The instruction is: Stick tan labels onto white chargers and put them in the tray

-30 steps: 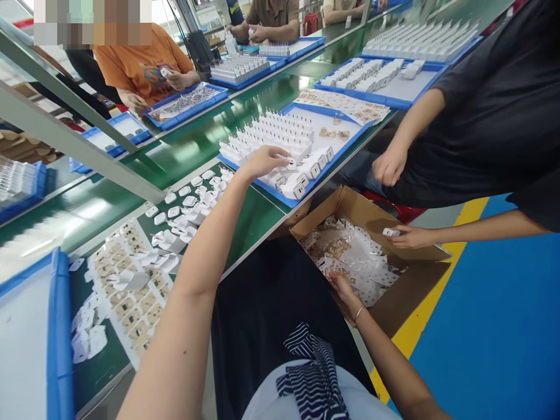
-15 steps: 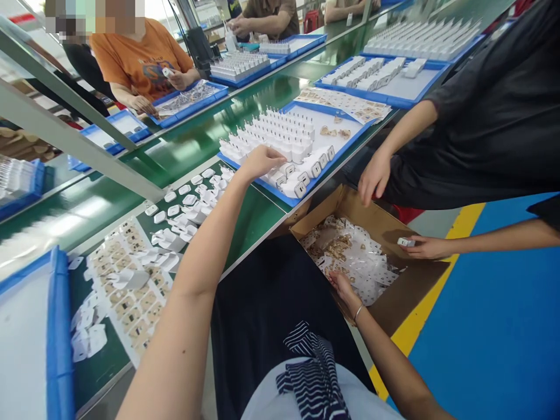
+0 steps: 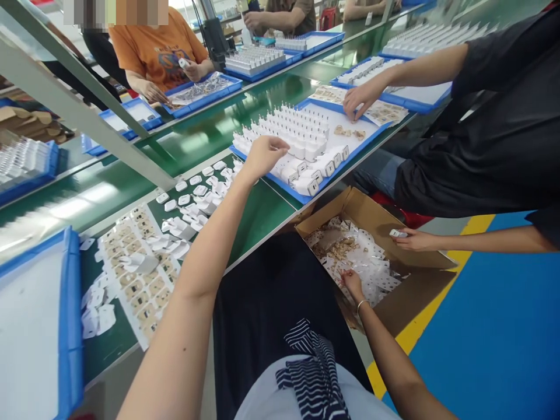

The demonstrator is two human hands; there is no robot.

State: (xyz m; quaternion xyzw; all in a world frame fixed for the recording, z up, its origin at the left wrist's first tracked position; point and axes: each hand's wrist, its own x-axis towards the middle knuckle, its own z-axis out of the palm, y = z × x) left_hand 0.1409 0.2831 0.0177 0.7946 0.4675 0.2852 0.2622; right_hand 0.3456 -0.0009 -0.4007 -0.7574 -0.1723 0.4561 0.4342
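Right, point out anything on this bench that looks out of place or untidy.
White charger shells lie loose and jumbled on the green bench, unlike the neat upright rows in the blue tray under the left hand. Nothing looks damaged.

A green workbench surface is bordered by a grey metal frame bar. A sheet of small brown-printed labels is laid flat on it, with loose white plastic cover pieces just beside. A blue-rimmed tray with a white bed is located at the near left. Across the bench, a person in an orange T-shirt is seated behind a blue tray of clear bags. A yellow floor stripe adjoins the blue floor.
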